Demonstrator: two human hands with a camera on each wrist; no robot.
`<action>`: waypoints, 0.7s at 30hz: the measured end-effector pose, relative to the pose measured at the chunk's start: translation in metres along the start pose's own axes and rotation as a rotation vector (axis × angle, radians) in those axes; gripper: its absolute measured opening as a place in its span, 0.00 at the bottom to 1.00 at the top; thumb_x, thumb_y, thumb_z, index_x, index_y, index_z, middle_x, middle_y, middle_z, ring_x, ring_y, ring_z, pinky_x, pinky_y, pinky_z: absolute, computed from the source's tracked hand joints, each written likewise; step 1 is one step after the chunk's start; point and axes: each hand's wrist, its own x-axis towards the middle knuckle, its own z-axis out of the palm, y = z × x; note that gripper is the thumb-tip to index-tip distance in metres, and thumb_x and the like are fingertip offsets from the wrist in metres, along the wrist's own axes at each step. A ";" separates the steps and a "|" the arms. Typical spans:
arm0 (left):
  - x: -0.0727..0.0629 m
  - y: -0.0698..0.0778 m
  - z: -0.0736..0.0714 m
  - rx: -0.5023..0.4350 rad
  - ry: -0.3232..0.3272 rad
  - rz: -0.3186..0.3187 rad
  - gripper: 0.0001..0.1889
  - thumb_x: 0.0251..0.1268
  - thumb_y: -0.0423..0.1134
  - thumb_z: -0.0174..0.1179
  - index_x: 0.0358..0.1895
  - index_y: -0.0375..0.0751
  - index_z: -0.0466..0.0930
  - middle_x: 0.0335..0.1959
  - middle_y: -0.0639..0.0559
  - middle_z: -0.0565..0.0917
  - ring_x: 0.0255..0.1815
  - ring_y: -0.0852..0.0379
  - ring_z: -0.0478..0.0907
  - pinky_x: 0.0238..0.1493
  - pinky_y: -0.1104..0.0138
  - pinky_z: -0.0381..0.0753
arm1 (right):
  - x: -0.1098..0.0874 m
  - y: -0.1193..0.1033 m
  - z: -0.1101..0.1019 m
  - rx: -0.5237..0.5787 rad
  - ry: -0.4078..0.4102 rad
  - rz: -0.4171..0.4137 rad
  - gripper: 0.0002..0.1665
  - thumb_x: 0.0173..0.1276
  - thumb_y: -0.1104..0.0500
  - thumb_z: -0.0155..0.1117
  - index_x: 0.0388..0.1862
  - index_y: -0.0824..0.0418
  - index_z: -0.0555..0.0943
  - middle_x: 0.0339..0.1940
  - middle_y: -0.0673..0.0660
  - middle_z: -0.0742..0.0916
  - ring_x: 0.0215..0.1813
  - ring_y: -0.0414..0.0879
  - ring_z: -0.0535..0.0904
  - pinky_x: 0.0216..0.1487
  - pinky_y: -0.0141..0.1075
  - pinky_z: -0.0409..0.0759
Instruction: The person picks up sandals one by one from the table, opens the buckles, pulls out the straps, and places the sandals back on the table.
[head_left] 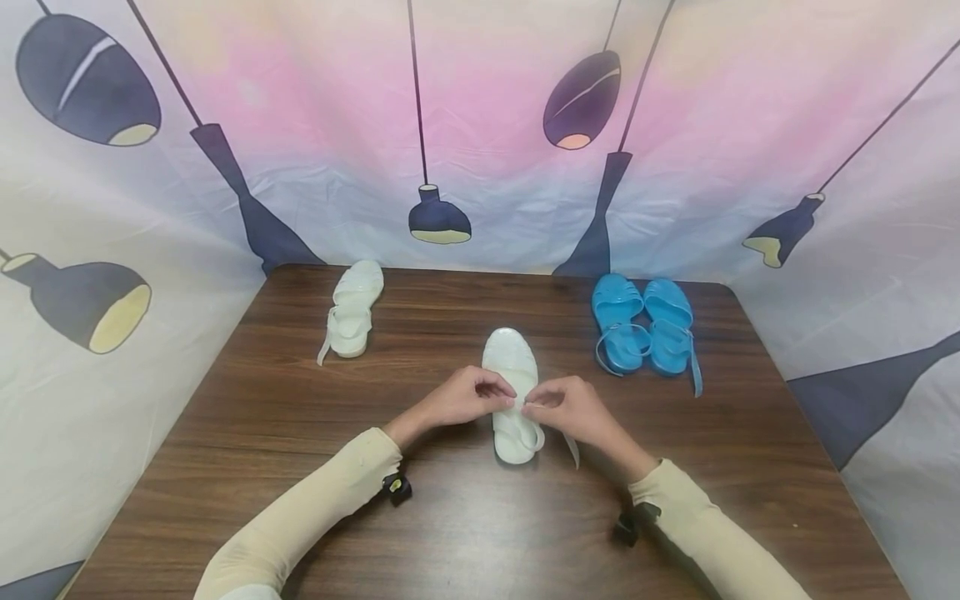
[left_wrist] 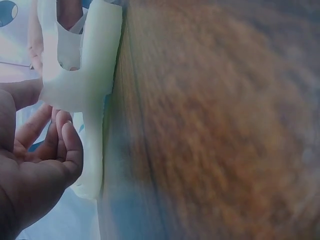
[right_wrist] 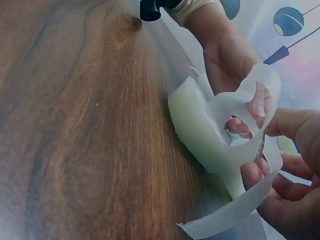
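A white sandal (head_left: pixel 510 350) lies on the table in front of me, toe pointing away, between my two hands. From its left side, my left hand (head_left: pixel 459 398) pinches the strap piece over the foot opening; in the left wrist view the thumb lies against the strap (left_wrist: pixel 65 95) with the other fingers curled below. My right hand (head_left: pixel 576 408) pinches the ankle strap near a small metal buckle (right_wrist: pixel 261 145). The strap's loose end (right_wrist: pixel 225 220) hangs out below the right fingers, toward the table.
A second white sandal (head_left: pixel 358 287) lies at the back left of the brown wooden table (head_left: pixel 420 533), its strap undone. At the back right stand two blue sandals (head_left: pixel 617 300) side by side. A cloth printed with lamps (head_left: pixel 495 108) hangs around the table.
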 end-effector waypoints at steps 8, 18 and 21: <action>0.001 0.001 0.002 -0.002 -0.025 0.022 0.08 0.69 0.39 0.66 0.45 0.42 0.89 0.39 0.55 0.89 0.40 0.63 0.83 0.47 0.69 0.82 | -0.003 0.006 0.007 -0.038 0.067 -0.077 0.09 0.60 0.56 0.78 0.39 0.54 0.90 0.39 0.49 0.91 0.42 0.43 0.84 0.45 0.39 0.86; 0.003 0.003 0.006 -0.014 -0.047 0.065 0.07 0.68 0.40 0.68 0.43 0.43 0.90 0.34 0.57 0.88 0.35 0.63 0.80 0.41 0.70 0.81 | -0.008 0.006 0.013 -0.102 0.164 -0.172 0.08 0.56 0.60 0.80 0.36 0.55 0.91 0.30 0.45 0.86 0.35 0.40 0.78 0.39 0.34 0.81; 0.003 0.003 0.006 -0.025 -0.044 0.064 0.06 0.67 0.39 0.70 0.42 0.42 0.89 0.32 0.56 0.87 0.35 0.64 0.79 0.40 0.70 0.81 | -0.008 0.005 0.013 -0.110 0.176 -0.182 0.08 0.56 0.60 0.80 0.36 0.56 0.90 0.29 0.45 0.85 0.34 0.40 0.77 0.38 0.32 0.80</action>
